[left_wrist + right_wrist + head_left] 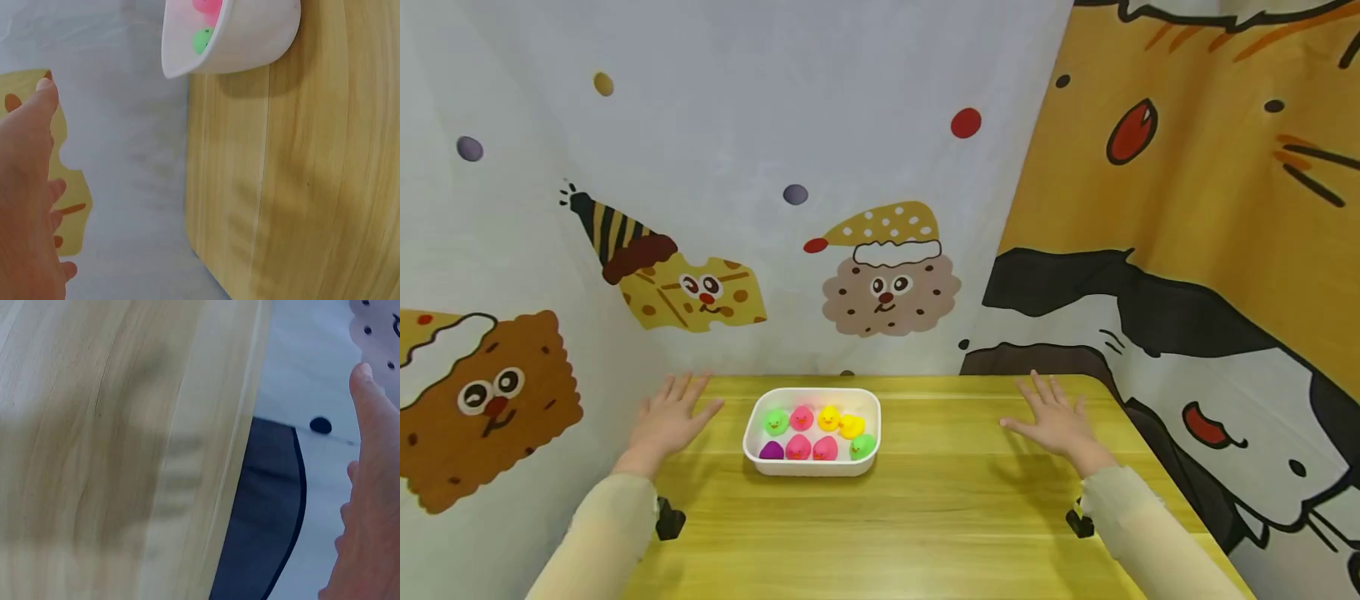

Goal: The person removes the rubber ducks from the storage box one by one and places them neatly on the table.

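A white plastic tub (812,468) stands on the wooden table, left of its middle, in the head view. Inside lie several small rubber ducks: green (776,422), pink (798,447) and yellow (829,417), plus a purple one (771,451) partly hidden by the near wall. My left hand (664,423) hovers left of the tub with fingers spread, holding nothing. Over the table's right side my right hand (1057,419) is held up the same way, apart from everything. The left wrist view shows the tub's corner (259,37) beyond the left hand (25,181).
The wooden table (940,508) ends at a white curtain (880,100) with cartoon prints behind and to the left. An orange and black cat print (1210,208) covers the curtain on the right. Black wrist mounts (670,518) sit under both sleeves.
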`<action>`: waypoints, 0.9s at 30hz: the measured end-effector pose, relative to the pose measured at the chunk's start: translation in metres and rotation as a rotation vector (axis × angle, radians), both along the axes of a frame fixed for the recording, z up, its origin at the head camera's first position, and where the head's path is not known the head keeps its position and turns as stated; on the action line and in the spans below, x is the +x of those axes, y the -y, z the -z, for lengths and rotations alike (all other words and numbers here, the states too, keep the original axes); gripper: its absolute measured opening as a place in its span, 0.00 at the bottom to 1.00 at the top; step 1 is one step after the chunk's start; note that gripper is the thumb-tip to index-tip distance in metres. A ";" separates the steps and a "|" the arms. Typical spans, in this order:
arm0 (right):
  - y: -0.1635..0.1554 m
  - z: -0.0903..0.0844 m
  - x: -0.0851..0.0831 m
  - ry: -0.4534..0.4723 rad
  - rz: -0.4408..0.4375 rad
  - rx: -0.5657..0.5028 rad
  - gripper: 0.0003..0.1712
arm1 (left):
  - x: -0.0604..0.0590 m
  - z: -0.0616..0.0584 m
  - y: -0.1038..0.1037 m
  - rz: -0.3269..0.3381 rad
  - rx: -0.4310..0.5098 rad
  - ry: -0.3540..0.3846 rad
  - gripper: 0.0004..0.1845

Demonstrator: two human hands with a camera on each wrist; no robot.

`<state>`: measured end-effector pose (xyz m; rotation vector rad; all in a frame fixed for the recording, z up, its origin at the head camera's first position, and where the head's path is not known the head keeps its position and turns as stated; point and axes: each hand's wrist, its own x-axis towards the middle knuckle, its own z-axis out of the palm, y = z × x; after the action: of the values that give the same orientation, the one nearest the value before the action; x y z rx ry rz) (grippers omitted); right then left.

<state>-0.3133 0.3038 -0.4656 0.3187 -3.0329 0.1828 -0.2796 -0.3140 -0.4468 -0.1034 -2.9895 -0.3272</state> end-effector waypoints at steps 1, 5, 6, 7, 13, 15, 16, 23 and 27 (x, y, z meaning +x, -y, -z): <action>0.003 -0.001 0.000 0.001 -0.013 -0.001 0.52 | 0.001 0.000 -0.002 0.005 0.000 -0.002 0.40; 0.017 -0.004 -0.002 0.006 -0.068 -0.021 0.50 | 0.003 0.000 -0.013 0.030 0.014 -0.019 0.40; 0.022 -0.004 -0.003 0.005 -0.084 -0.031 0.49 | 0.003 0.002 -0.015 0.039 0.022 -0.024 0.39; 0.026 -0.005 -0.004 0.006 -0.101 -0.039 0.49 | 0.003 0.003 -0.017 0.048 0.031 -0.026 0.39; 0.060 -0.007 -0.007 0.007 -0.202 -0.072 0.48 | 0.004 0.018 -0.029 0.087 0.081 -0.042 0.37; 0.072 -0.009 -0.008 0.015 -0.234 -0.081 0.47 | 0.003 0.024 -0.031 0.097 0.092 -0.045 0.36; 0.078 -0.011 -0.008 0.023 -0.252 -0.087 0.47 | 0.003 0.027 -0.032 0.101 0.098 -0.044 0.35; 0.120 -0.024 -0.014 0.164 -0.378 -0.175 0.47 | 0.001 0.043 -0.038 0.087 0.165 0.036 0.41; 0.140 -0.030 -0.022 0.249 -0.423 -0.205 0.45 | 0.004 0.051 -0.042 0.076 0.194 0.083 0.43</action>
<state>-0.3349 0.1638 -0.4356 0.9817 -3.0997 0.5973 -0.2753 -0.2722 -0.4983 -0.1874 -3.0205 -0.6423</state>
